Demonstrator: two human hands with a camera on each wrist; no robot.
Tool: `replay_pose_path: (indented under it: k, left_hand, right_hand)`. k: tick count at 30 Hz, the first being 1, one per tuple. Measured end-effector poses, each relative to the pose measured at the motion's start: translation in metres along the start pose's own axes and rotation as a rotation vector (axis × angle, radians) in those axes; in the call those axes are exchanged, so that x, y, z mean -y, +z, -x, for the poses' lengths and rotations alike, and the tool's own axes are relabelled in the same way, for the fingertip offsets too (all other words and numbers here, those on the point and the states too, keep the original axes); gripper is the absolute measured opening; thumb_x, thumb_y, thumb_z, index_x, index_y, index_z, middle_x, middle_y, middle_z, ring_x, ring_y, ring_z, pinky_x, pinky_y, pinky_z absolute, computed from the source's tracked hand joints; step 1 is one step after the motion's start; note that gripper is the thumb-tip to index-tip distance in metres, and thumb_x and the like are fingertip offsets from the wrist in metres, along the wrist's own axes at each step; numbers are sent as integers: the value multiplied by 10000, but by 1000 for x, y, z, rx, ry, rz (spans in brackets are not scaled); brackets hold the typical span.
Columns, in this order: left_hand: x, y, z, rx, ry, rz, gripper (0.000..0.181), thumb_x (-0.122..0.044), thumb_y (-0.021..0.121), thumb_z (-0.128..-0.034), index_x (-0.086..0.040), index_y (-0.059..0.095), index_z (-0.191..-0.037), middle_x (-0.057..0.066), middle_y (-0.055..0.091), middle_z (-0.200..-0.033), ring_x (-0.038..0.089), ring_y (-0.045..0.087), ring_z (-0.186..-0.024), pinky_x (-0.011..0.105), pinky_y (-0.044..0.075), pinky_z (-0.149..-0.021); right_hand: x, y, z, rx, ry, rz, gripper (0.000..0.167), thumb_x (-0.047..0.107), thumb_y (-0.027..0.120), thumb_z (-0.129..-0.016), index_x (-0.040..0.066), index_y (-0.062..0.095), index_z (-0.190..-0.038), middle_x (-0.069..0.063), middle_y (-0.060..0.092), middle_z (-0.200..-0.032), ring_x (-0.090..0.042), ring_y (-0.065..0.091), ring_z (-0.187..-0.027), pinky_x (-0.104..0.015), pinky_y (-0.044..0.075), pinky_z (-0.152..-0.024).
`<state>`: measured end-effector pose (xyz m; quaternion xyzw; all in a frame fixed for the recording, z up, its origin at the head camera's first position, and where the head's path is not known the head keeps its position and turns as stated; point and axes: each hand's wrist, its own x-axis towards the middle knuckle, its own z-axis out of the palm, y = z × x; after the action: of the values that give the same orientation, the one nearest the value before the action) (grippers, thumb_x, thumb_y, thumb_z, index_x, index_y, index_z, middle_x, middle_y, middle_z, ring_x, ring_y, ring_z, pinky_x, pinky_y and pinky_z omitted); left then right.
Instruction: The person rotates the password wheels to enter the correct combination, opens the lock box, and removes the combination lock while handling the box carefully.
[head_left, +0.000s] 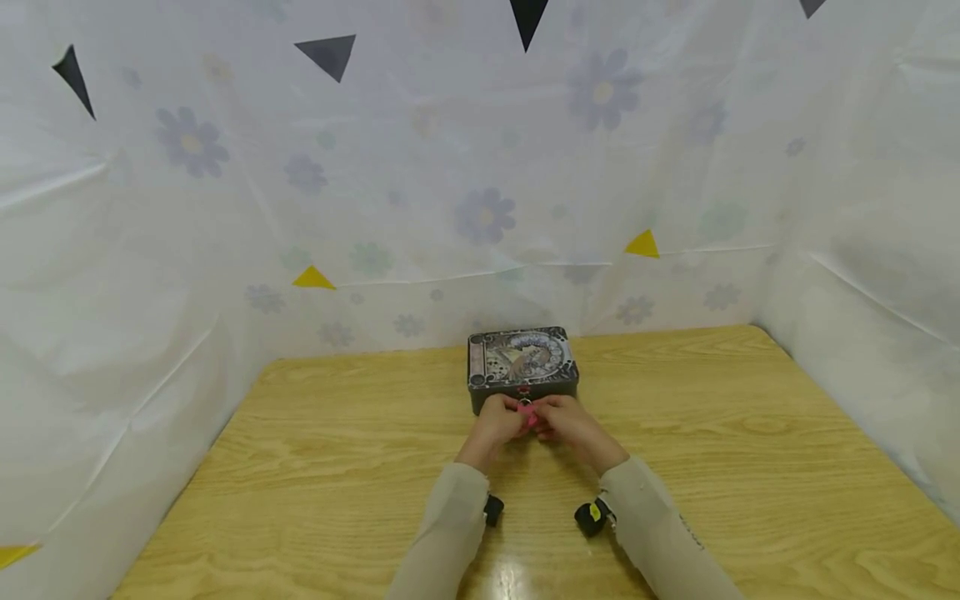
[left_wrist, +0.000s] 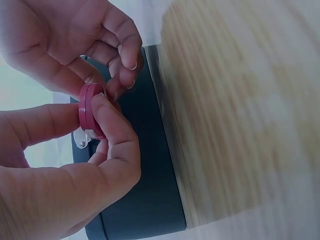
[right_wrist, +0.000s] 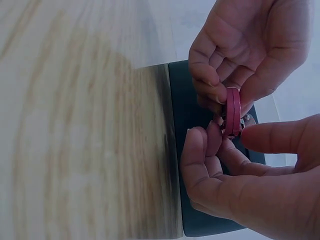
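Observation:
A dark tin box (head_left: 517, 357) with an ornate picture on its lid stands near the back of the table, lid down. From the clasp on its front hangs a small pinkish-red padlock (head_left: 528, 417), seen edge-on in the left wrist view. My left hand (head_left: 496, 423) pinches the padlock (left_wrist: 86, 111) between thumb and fingers. On its other side, my right hand (head_left: 576, 427) also holds the padlock (right_wrist: 231, 112), the thumb near the metal clasp (right_wrist: 249, 120) and the fingers curled beneath. Fingers hide part of the padlock's face.
The wood-grain table (head_left: 337, 467) extends around the box on both sides and in front. White flower-printed sheeting (head_left: 405, 183) with dark and yellow triangles rises close behind the box and along both sides.

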<state>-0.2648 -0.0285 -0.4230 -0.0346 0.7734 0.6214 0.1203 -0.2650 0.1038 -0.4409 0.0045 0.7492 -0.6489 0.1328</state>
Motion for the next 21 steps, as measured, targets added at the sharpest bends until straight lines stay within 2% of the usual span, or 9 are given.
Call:
replay_pose_path:
  k: [8, 16, 21]
  left_hand:
    - [-1, 1, 2, -5, -1, -8, 75, 52, 597, -879, 78, 548, -930, 135, 543, -953, 210, 574, -788, 334, 549, -727]
    - [1, 1, 1, 2, 39, -10, 44, 68, 572, -858, 82, 555, -896, 126, 547, -894, 170, 545, -714, 285, 526, -655]
    - [2, 0, 1, 6, 38, -15, 65, 71, 552, -854, 90, 566, -914, 111, 551, -878, 157, 546, -696, 272, 514, -647]
  right_hand:
    - [0, -1, 0, 33, -1, 10, 301, 4, 463, -946, -176, 535, -1177, -75, 624, -851, -146, 591, -744, -282, 528, -681]
    - [0, 1, 1, 7, -5, 21, 270, 9, 462, -962, -180, 538, -1140, -73, 602, -823, -137, 570, -705, -274, 527, -653]
    - [0, 1, 1, 5, -15, -2, 264, 2, 441, -965, -180, 543, -1128, -57, 597, -813, -133, 564, -699, -263, 518, -648]
